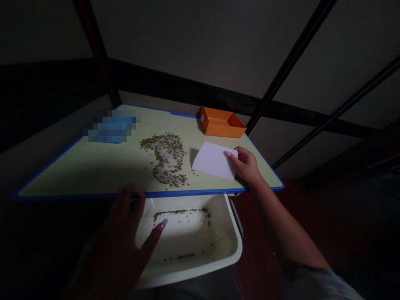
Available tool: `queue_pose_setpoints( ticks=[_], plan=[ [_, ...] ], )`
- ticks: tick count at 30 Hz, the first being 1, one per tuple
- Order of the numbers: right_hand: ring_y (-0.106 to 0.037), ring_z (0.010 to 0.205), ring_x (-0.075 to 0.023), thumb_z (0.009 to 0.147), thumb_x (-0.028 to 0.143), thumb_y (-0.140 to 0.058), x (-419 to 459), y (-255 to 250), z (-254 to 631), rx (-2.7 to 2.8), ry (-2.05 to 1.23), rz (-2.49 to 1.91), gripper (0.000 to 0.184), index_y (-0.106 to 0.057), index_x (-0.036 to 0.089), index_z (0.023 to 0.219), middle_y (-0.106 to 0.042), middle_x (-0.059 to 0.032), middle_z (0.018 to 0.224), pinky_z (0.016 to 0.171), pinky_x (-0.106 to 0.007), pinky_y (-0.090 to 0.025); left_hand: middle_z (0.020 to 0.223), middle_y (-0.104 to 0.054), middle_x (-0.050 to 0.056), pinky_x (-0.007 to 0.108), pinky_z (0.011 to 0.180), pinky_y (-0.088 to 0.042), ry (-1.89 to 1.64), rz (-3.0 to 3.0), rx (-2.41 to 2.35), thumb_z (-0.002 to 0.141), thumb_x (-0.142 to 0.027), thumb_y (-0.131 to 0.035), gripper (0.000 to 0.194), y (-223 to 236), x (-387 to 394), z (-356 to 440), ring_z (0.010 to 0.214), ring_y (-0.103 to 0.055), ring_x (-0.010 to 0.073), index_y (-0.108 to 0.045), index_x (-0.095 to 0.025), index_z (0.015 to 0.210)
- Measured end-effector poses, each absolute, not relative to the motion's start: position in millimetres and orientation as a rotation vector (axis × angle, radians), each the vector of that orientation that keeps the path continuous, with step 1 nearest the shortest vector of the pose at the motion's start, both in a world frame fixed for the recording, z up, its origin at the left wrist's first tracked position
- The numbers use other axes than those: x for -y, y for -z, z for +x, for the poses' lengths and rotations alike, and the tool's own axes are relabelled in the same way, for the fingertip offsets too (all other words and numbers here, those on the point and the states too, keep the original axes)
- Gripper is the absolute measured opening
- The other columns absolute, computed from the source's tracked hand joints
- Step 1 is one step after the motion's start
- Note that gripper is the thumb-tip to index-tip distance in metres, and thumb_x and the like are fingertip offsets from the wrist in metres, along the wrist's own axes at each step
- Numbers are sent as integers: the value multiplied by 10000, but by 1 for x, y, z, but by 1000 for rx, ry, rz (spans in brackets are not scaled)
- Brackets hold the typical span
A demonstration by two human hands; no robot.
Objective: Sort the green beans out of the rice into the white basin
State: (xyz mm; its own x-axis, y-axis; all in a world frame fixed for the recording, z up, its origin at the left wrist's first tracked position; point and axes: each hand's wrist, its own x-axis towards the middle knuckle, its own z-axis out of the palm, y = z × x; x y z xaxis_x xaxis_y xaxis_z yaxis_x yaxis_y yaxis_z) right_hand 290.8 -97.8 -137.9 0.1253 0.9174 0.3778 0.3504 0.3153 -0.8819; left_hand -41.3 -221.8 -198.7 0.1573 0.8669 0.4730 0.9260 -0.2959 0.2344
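My right hand point(246, 164) pinches the right edge of a white flat card point(214, 160), thumb on top, held low over the table point(93, 166). Left of the card lies a loose pile of small green beans mixed with white grains point(167, 156). My left hand point(131, 233), dark in shadow, is at the table's front edge with its fingers apart and thumb stretched over a white plastic basin point(236, 246). Green beans point(181, 211) are scattered along the far side of the basin floor, with a few more near its front.
An orange open box point(225, 129) stands at the table's back right. A blurred blue item point(114, 127) lies at the back left. The table has a raised-looking blue rim point(193, 193), and the basin sits just below its front edge. Behind is a panelled wall point(187, 50).
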Motion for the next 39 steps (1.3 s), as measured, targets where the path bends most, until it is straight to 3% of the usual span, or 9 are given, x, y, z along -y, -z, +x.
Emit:
queue_pose_setpoints(
  ticks=[13,23,39],
  plan=[
    [-432,529,-107,757,568,-720,74,135,286,1585,-675,-1253,398,-561,205,727,-509,41,593,456,-231,-273,1629,-239,240,546,1125,-401,849,-2272,1711,918,-489,-391,689,202,222,-42,1522,-207,332,-328,-115,1493],
    [-434,539,-106,687,616,-749,75,132,283,1583,-757,-1188,455,-565,201,719,-526,38,600,478,-235,-285,1681,-133,130,538,1171,-344,866,-2295,1765,911,-492,-406,718,201,225,-42,1534,-164,296,-223,-213,1548],
    [-456,540,-120,711,579,-757,86,132,283,1601,-861,-1155,410,-583,209,731,-527,30,606,471,-240,-313,1648,-199,218,543,1158,-343,796,-2312,1746,924,-493,-392,692,198,224,-44,1539,-146,311,-319,-117,1501]
  ],
)
